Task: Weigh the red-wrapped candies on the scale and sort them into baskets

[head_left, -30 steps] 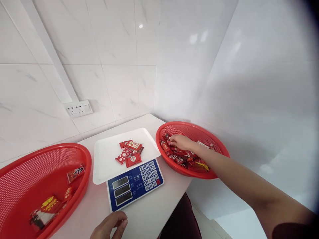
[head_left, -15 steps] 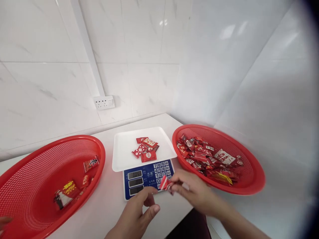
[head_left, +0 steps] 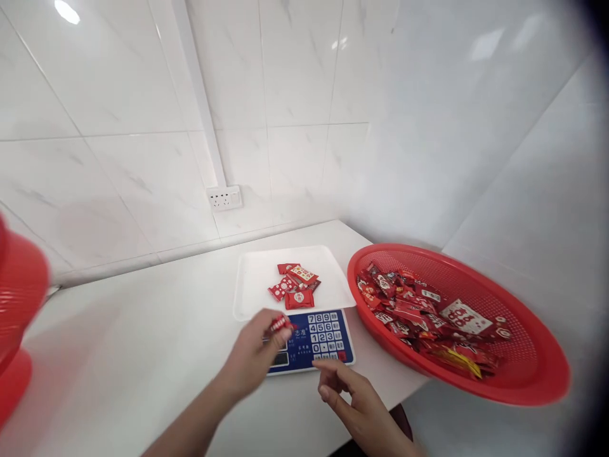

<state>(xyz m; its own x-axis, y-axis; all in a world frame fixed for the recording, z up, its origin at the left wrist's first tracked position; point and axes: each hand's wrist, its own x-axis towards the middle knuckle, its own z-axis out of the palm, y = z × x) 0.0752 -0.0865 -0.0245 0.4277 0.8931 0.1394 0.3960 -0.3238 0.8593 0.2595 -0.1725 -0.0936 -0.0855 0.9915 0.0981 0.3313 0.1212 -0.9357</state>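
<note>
My left hand (head_left: 254,352) is closed on a small red-wrapped candy (head_left: 280,324), held over the blue panel of the weighing scale (head_left: 304,346). Part of the scale's display is hidden behind that hand. My right hand (head_left: 349,397) is just in front of the scale's keypad, fingers loosely curled and apart, with nothing in it. On the scale's white tray (head_left: 252,273) lie several red candy packets (head_left: 299,299). To the right, a red mesh basket (head_left: 533,355) holds a heap of red snack packets (head_left: 413,311), with one yellow packet among them.
At the left edge, a red basket (head_left: 19,279) is partly out of frame and looks raised on its side. The white table (head_left: 143,343) runs along the tiled wall, which carries a power socket (head_left: 225,198). The right basket overhangs the table's edge.
The candy has passed from my right hand to my left. The left basket, flat on the table before with packets inside, has shifted left and tipped up. The view has turned slightly.
</note>
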